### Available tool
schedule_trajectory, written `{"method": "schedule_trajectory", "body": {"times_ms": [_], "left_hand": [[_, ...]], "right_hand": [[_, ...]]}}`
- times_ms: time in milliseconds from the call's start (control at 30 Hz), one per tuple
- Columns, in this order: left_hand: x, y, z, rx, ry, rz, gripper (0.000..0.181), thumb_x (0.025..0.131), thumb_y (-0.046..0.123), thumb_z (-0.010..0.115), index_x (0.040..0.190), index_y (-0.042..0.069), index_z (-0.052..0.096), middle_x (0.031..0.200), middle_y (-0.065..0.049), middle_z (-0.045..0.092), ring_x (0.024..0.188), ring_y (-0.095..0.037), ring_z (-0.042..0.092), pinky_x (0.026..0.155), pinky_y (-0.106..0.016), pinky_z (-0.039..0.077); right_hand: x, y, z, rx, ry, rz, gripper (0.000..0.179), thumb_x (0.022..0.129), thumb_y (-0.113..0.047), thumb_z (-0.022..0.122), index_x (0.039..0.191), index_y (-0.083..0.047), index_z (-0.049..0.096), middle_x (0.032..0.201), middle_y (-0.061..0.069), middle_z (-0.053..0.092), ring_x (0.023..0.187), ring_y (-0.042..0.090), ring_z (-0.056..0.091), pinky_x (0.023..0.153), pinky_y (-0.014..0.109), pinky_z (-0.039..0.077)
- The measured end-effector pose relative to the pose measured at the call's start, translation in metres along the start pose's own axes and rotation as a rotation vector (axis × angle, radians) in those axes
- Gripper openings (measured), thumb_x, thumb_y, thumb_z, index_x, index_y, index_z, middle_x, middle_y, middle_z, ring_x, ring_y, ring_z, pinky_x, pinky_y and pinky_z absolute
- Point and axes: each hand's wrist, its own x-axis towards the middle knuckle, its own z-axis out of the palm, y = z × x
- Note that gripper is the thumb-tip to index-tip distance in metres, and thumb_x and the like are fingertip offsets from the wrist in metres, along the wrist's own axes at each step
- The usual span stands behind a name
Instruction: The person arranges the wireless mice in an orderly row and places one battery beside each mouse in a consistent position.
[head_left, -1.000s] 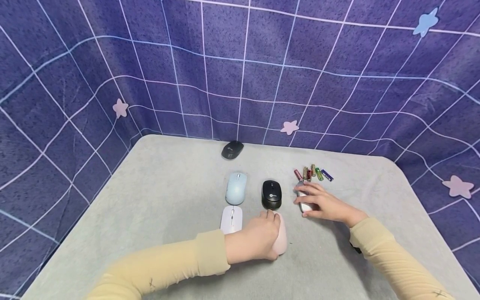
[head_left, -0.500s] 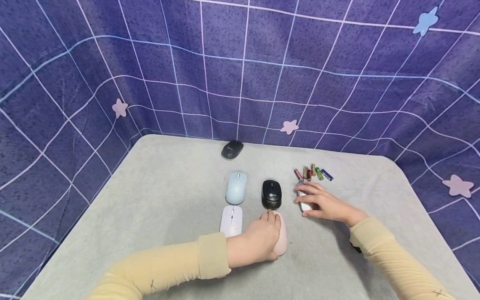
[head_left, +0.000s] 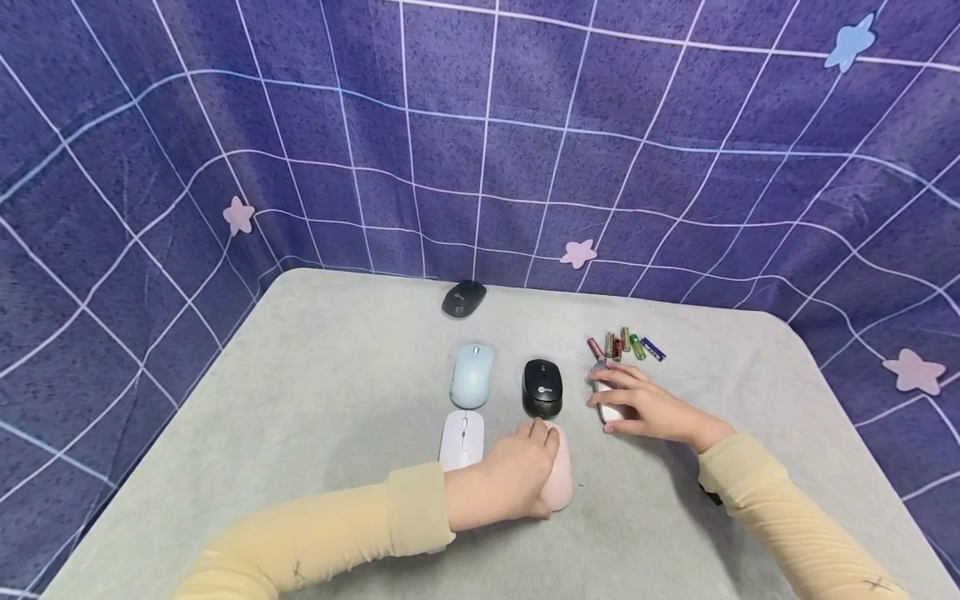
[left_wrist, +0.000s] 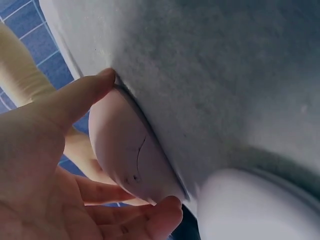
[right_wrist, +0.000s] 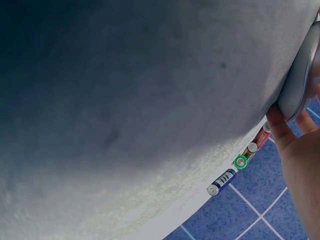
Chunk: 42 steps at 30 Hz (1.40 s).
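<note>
My left hand [head_left: 513, 471] holds a pink computer mouse [head_left: 560, 483] on the table, reaching over it from the left. In the left wrist view, the thumb meets one end of the pink mouse [left_wrist: 122, 140] and curled fingers lie at its other end. Over a silver-and-white mouse [head_left: 611, 412] my right hand [head_left: 645, 408] is spread, fingers along its far side and thumb at the near end; it covers much of the top. The right wrist view shows only part of this mouse [right_wrist: 297, 82] at the right edge, with fingers against it.
Left of the pink mouse lie a white mouse [head_left: 461, 437] and a light blue mouse [head_left: 472, 375]. A black mouse [head_left: 543, 383] stands just beyond it; another black mouse [head_left: 463, 300] is at the back. Several batteries [head_left: 618, 346] lie beyond my right hand. A purple curtain [head_left: 450, 150] hangs behind.
My left hand has shifted very slightly left at the pink mouse, which stays about where it was. The right hand has not visibly moved.
</note>
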Motion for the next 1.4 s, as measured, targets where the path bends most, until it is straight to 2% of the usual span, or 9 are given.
{"method": "schedule_trajectory", "body": {"times_ms": [200,333,433,500,633,767,900,1133,1400], "left_hand": [[-0.003,-0.010,-0.007,-0.104,-0.006,0.008,0.096,0.061,0.061,0.077,0.131,0.003,0.048,0.116,-0.011,0.055,0.098,-0.021,0.056,0.063,-0.028,0.053],[-0.003,-0.020,-0.015,-0.124,-0.003,-0.005,0.090,0.063,0.060,0.076,0.131,0.008,0.049,0.114,-0.007,0.055,0.095,-0.020,0.055,0.057,-0.029,0.051],[-0.002,-0.030,-0.020,-0.113,0.003,-0.006,0.086,0.068,0.060,0.074,0.134,0.010,0.048,0.120,-0.007,0.054,0.100,-0.021,0.054,0.063,-0.030,0.054],[-0.001,-0.037,-0.023,-0.107,0.010,-0.003,0.085,0.070,0.059,0.072,0.135,0.010,0.048,0.126,-0.009,0.053,0.106,-0.023,0.053,0.073,-0.032,0.054],[-0.002,-0.052,-0.023,-0.105,0.019,-0.019,0.082,0.074,0.056,0.071,0.137,0.011,0.046,0.137,-0.012,0.048,0.117,-0.027,0.049,0.082,-0.038,0.052],[-0.003,-0.067,-0.020,-0.128,0.037,-0.054,0.081,0.074,0.052,0.073,0.138,0.012,0.046,0.140,-0.012,0.045,0.121,-0.029,0.046,0.085,-0.041,0.050],[-0.002,-0.082,-0.015,-0.151,0.070,-0.062,0.078,0.073,0.048,0.075,0.137,0.011,0.048,0.141,-0.014,0.043,0.123,-0.032,0.045,0.087,-0.045,0.049],[0.006,-0.108,-0.009,-0.213,0.098,-0.037,0.075,0.074,0.043,0.076,0.135,0.009,0.049,0.144,-0.017,0.040,0.130,-0.036,0.038,0.096,-0.055,0.043],[0.020,-0.143,-0.009,-0.255,0.128,-0.007,0.072,0.074,0.041,0.076,0.134,0.009,0.051,0.144,-0.017,0.040,0.132,-0.037,0.036,0.098,-0.055,0.041]], "right_hand": [[0.001,0.000,-0.001,-0.004,-0.017,0.008,0.042,0.075,-0.027,0.077,0.114,-0.015,0.066,0.133,0.019,0.051,0.123,0.047,0.039,0.100,0.061,0.028],[0.001,0.000,-0.001,-0.008,-0.020,0.011,0.042,0.074,-0.027,0.077,0.114,-0.016,0.066,0.133,0.019,0.051,0.123,0.046,0.039,0.100,0.061,0.028],[0.001,0.000,0.000,-0.006,-0.015,0.011,0.042,0.074,-0.026,0.077,0.113,-0.015,0.066,0.133,0.020,0.051,0.123,0.047,0.039,0.100,0.062,0.028],[0.000,0.000,0.000,-0.002,-0.011,0.008,0.042,0.073,-0.025,0.078,0.113,-0.015,0.066,0.132,0.020,0.051,0.122,0.048,0.039,0.100,0.063,0.028],[-0.001,0.000,0.001,0.004,-0.012,0.011,0.042,0.074,-0.025,0.077,0.113,-0.015,0.066,0.132,0.020,0.051,0.122,0.048,0.039,0.100,0.062,0.027],[-0.001,-0.001,0.002,0.006,-0.013,0.015,0.042,0.074,-0.025,0.077,0.112,-0.015,0.066,0.132,0.020,0.051,0.122,0.048,0.038,0.100,0.062,0.028],[-0.002,-0.001,0.001,0.004,-0.009,0.017,0.042,0.073,-0.025,0.078,0.112,-0.015,0.066,0.132,0.020,0.052,0.123,0.048,0.038,0.100,0.061,0.027],[-0.001,-0.001,0.000,0.001,-0.009,0.019,0.042,0.074,-0.026,0.077,0.113,-0.015,0.066,0.132,0.020,0.052,0.122,0.048,0.038,0.100,0.062,0.028],[0.000,-0.001,0.000,0.001,-0.003,0.005,0.041,0.074,-0.026,0.077,0.113,-0.016,0.065,0.131,0.020,0.052,0.122,0.049,0.039,0.099,0.062,0.029]]}}
